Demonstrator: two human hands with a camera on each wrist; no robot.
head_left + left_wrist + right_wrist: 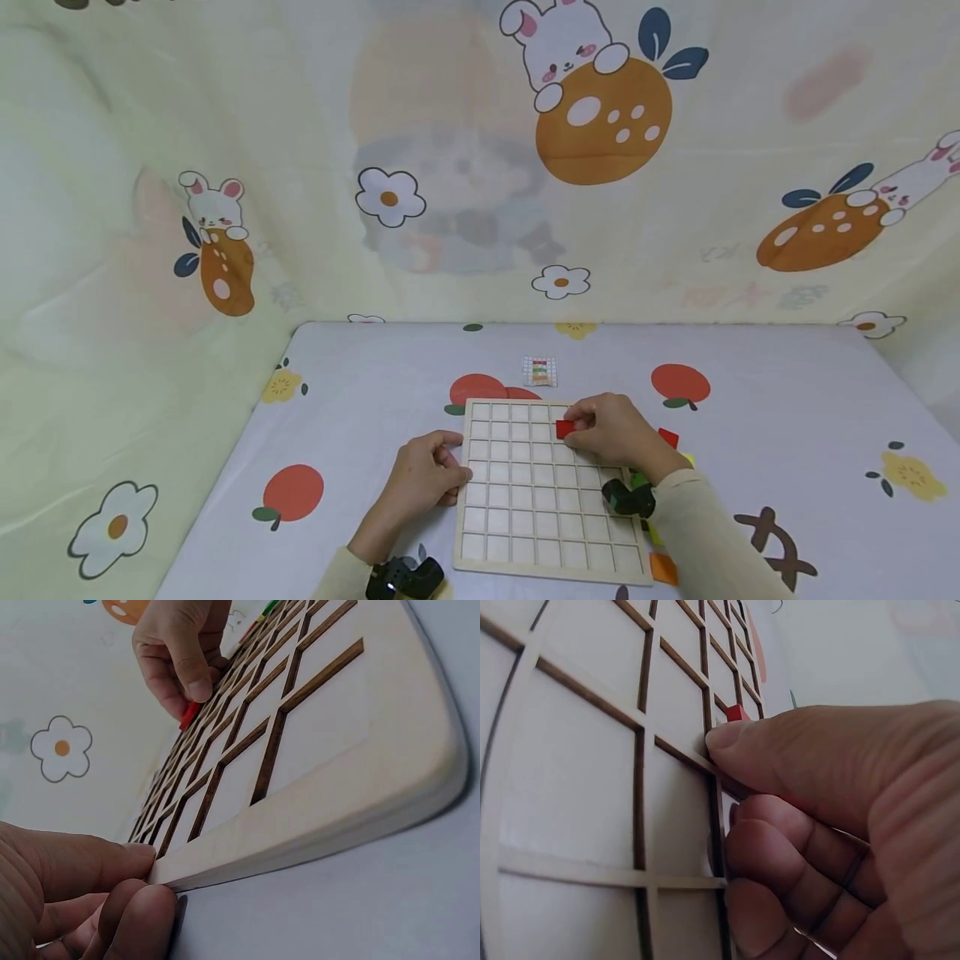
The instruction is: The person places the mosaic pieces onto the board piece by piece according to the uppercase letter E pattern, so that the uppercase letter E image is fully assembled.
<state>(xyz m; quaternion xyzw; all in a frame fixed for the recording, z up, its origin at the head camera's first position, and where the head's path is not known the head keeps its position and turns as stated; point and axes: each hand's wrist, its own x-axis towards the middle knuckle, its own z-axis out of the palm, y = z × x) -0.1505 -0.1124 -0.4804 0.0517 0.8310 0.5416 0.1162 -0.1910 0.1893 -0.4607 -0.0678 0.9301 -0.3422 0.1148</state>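
A pale wooden grid board [517,500] with raised dividers lies on the table. My right hand [611,429] pinches a small red square tile [565,429] over the board's upper right cells. In the right wrist view the thumb [735,742] presses against this red tile [736,712], most of which is hidden behind it. My left hand [427,471] holds the board's left edge, its thumb and fingertips meeting at the rim in the left wrist view. Whether the red tile touches a cell's floor I cannot tell.
A small printed pattern card [540,372] lies beyond the board. Right of the board, partly under my right forearm, are another red tile [668,437], an orange tile [663,569] and some green and yellow pieces. A patterned curtain [450,167] hangs behind the table.
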